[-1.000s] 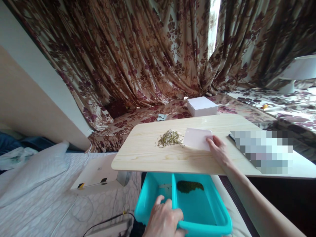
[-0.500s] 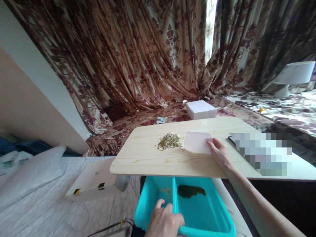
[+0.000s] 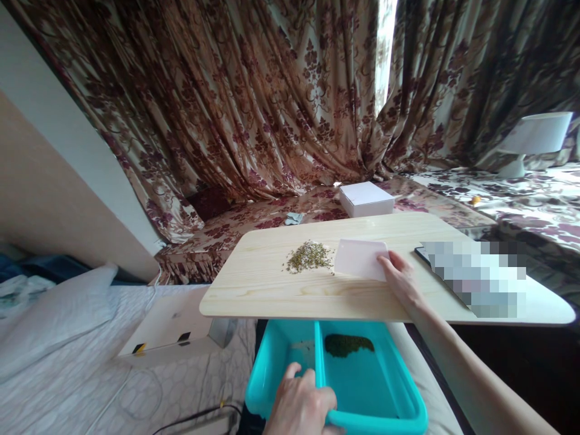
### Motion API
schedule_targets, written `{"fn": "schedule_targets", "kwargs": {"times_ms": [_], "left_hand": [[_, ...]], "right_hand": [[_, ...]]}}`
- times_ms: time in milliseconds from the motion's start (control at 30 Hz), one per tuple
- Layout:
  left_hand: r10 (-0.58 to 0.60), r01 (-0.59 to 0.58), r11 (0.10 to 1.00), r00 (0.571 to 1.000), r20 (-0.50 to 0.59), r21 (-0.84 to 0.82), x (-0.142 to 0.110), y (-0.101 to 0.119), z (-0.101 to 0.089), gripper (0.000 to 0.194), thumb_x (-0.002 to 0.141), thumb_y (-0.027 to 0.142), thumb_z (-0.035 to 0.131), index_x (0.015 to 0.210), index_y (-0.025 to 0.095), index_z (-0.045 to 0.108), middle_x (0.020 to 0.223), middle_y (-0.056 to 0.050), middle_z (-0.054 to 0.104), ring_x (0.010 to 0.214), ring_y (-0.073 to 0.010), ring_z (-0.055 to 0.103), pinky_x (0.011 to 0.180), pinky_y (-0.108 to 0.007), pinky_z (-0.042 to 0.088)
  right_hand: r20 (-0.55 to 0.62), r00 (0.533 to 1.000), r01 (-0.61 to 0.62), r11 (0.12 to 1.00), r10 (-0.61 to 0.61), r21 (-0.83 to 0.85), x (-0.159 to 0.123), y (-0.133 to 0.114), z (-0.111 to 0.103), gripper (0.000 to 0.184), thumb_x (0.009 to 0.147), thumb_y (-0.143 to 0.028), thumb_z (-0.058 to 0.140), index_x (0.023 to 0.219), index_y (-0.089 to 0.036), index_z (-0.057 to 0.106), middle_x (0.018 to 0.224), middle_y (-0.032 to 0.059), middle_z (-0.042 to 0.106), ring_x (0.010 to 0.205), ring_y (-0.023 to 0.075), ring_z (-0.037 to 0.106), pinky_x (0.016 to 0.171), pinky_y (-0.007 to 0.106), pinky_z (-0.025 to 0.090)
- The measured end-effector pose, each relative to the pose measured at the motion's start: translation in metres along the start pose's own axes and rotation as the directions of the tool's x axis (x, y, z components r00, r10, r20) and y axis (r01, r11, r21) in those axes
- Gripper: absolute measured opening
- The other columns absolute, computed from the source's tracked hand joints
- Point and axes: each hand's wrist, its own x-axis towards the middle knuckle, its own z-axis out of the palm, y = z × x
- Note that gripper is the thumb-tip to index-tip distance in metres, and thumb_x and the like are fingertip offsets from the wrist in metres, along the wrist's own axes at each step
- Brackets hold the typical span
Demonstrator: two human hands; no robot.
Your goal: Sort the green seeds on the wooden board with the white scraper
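The right fingers (image 3: 399, 261) pinch a flat, pale, round-cornered sheet (image 3: 357, 260); the left fingers (image 3: 292, 370) curl half-open over the turquoise tub (image 3: 371, 386).

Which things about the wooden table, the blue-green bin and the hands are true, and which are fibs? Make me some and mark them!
1. The right hand holds a white scraper. True.
2. The pile of grains on the wooden table is right of the white scraper. False: it is on the left.
3. A divider splits the blue-green bin in two. True.
4. The dark green heap is in the bin's left part. False: the dark green heap is in the right part.
5. The left hand is at the bin's near side. True.
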Motion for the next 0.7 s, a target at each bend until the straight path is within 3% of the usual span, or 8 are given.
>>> {"fn": "schedule_targets", "kwargs": {"times_ms": [700], "left_hand": [[-0.005,0.005,1.0,1.0,-0.025,0.0,-0.0021,0.0027,-0.0007,0.016,0.075,0.035,0.065,0.087,0.024,0.069,0.094,-0.004,0.06,0.097,-0.0217,0.054,0.102,-0.039,0.028]], "right_hand": [[0.062,0.998,0.028,0.999,-0.029,0.015,0.0028,0.0106,0.0037,0.021,0.073,-0.04,0.055,0.069,-0.02,0.056,0.059,-0.0009,0.054,0.062,0.0155,0.051,0.053,0.024,0.039]]}}
